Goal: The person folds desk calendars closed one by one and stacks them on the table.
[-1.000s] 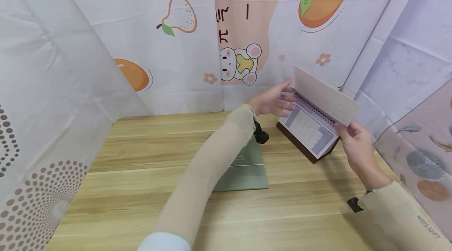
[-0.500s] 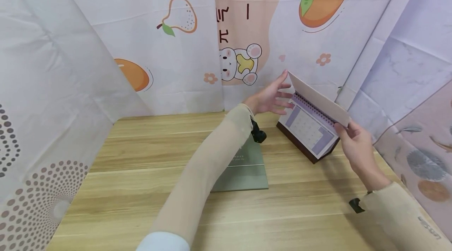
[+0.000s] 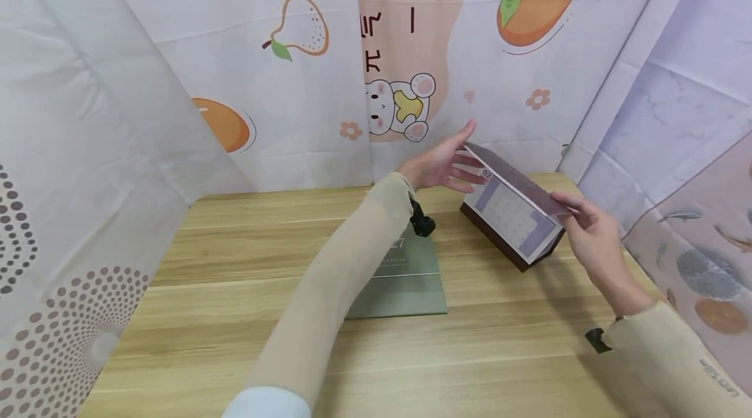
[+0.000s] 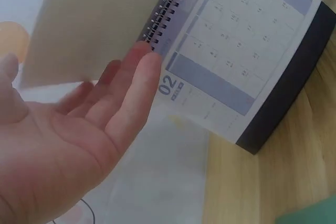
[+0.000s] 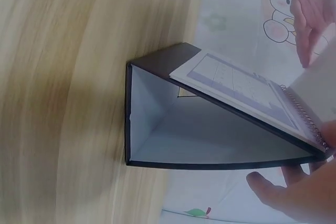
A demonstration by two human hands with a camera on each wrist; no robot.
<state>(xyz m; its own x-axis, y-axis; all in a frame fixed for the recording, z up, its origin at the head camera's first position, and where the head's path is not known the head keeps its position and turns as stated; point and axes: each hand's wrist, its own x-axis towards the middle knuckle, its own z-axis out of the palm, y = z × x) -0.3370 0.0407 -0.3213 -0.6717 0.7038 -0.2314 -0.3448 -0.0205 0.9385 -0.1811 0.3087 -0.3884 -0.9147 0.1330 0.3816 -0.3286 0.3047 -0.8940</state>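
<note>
A desk calendar (image 3: 510, 219) stands as a tent on its dark base (image 4: 294, 82) at the table's back right. Its front page reads 02 above a purple-edged grid. From the spiral binding (image 5: 304, 113) a turned leaf (image 3: 517, 179) slants forward over the grid. My right hand (image 3: 595, 238) grips the calendar's top right corner, thumb at the front and other fingers behind. By the opposite end, my left hand (image 3: 437, 166) has its fingers extended and spread, the leaf's left edge overlapping them. In the left wrist view, its fingertips (image 4: 147, 66) come right up to the binding.
A green folded calendar (image 3: 405, 290) lies flat on the wooden table (image 3: 235, 313), partly hidden under my left forearm. A printed curtain (image 3: 235, 65) hangs directly behind the table, and another patterned cloth (image 3: 699, 241) closes the right side.
The leaf has swung forward and down over the front grid, from standing up behind the binding. My left hand has shifted slightly left; the right stays at the corner.
</note>
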